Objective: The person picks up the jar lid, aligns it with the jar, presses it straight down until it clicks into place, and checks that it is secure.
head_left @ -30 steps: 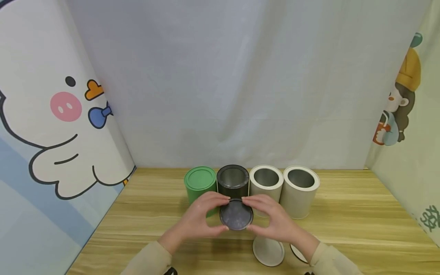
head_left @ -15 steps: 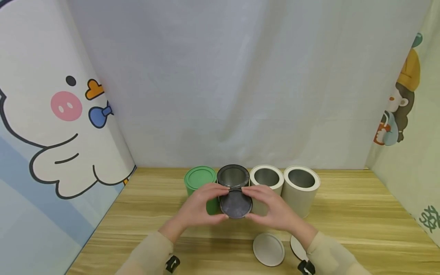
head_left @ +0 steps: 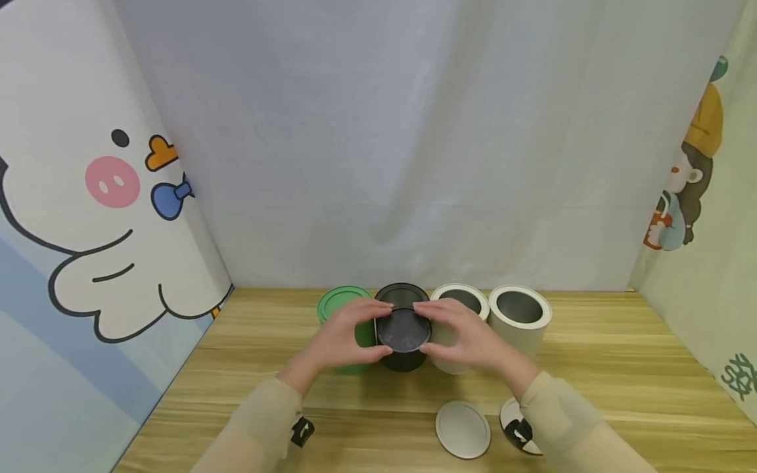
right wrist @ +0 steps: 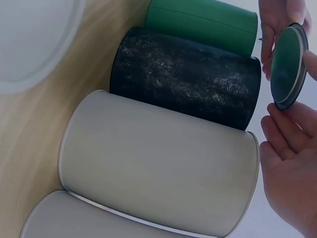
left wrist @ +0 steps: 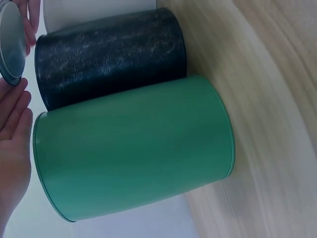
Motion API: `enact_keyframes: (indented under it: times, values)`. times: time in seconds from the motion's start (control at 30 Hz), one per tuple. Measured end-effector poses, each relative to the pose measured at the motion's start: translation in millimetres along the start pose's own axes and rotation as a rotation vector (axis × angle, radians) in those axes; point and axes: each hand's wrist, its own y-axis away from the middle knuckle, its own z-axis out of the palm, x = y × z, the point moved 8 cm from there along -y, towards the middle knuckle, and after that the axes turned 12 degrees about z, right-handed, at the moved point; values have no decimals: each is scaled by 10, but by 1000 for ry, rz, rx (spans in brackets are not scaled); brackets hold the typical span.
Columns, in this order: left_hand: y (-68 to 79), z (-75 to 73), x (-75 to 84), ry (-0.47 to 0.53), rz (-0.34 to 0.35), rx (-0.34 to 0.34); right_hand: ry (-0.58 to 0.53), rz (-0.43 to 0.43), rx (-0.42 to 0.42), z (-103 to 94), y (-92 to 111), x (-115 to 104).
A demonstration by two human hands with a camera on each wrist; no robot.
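- Left hand [head_left: 338,336]: thumb and fingers wide apart, gripping black lid [head_left: 404,331]
- Right hand [head_left: 468,336]: same spread, gripping opposite edge
- Lid held above black can [head_left: 403,362], apart

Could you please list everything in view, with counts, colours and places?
Table: 1, wood-brown, lower head view
Green can: 1, green, row's left end, lidded
Black can: 1, black, beside the green can
White cans: 2, off-white, row's right end, open
Black lid: 1, black, above the black can's rim level
White lids: 2, off-white, on the table, one partly hidden
Curtain: 1, pale grey, behind the table
Cartoon bird: 1, mostly white, far left
Cartoon figure: 1, multicoloured, far right
Green marking: 1, green, lower right edge
Sleeves: 2, cream, bottom of the head view
Wrist pieces: 2, black, by the sleeves
Left hand: 1, bare, gripping the black lid's left edge
Right hand: 1, bare, gripping its right edge
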Motion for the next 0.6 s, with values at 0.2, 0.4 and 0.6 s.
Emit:
enact_keyframes:
  times: [0.2, 0.4, 0.6]
  values:
    - [-66, -29, -97, -13, -46, -27, 11, 12, -40, -14, -121, 53]
    - [-145, -56, -198, -30, -69, -60, 23, 17, -66, -19, -239, 111]
    - [-206, -56, -313, -33, -110, -97, -5, 72, -117, -8, -336, 208]
